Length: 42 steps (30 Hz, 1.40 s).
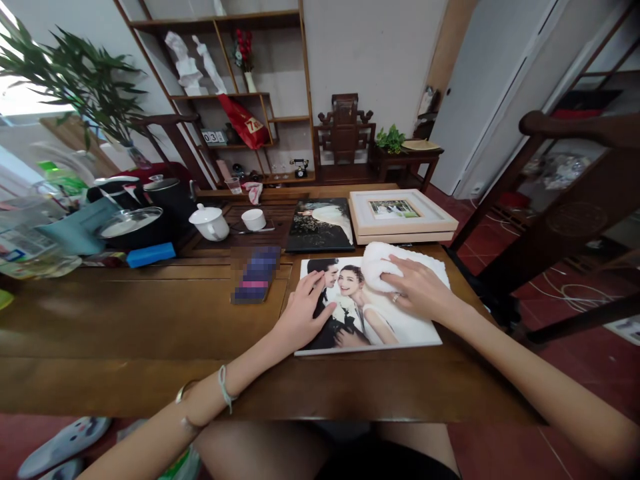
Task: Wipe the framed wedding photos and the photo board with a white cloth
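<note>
Left hand point(303, 312): fingers spread, resting on the photo panel point(367, 319), left side. Right hand point(419, 285): fingers gripping the white cloth point(376, 268) against the panel's far right part.

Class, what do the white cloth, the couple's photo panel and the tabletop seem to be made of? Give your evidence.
White cloth: probably terry or microfibre, matte, judging by its fuzzy edge and rounded folds.
Photo panel: perhaps coated board or acrylic; smooth-looking and flat, with a thin white edge.
Tabletop: apparently varnished wood; brown, with seams and a soft sheen.
</note>
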Available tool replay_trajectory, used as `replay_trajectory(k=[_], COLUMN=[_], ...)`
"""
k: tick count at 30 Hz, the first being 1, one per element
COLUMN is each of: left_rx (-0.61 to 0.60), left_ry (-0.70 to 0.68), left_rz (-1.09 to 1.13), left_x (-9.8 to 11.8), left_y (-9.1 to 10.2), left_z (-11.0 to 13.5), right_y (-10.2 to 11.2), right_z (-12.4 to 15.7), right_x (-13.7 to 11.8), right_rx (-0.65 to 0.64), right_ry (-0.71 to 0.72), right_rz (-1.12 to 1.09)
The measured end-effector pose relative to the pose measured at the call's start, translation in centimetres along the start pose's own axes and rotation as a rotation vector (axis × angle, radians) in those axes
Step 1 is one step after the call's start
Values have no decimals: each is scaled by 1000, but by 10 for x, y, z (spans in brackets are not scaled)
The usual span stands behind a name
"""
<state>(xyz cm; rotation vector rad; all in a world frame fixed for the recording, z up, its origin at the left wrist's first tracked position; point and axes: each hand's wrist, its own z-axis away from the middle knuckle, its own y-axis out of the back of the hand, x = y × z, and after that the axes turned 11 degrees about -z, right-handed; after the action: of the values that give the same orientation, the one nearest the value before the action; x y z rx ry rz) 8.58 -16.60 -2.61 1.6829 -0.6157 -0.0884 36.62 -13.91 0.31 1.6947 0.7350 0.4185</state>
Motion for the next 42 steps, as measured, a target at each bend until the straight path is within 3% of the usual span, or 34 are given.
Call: replay_trajectory(k=[9,16,22,25,33,37,42], left_rx=[29,28,19,0,-20,5,41], left_ry=[-50,-60,-61,-44,-7,-27,-41], left_rz=[5,-4,-10,-15,19,21,17], left_x=[-8,-10,-9,-6,-6,-9,-11], left_y=[-4,-5,-3,-1,-2,-4,-7], left_z=[-3,-3,-3,-2,-2,-2,-3], right_y=[-4,-10,-15,-13,-13,-9,-2], right_z=[-1,-5,-9,-11,-9,0,38], right_x=[-1,4,3,3,1,-11,-57], right_rx=[21,236,98,17,64,52,22], right_ry=[125,301,134,123,97,134,352], right_rz=[11,66,-63,-114,-110,-77,-140])
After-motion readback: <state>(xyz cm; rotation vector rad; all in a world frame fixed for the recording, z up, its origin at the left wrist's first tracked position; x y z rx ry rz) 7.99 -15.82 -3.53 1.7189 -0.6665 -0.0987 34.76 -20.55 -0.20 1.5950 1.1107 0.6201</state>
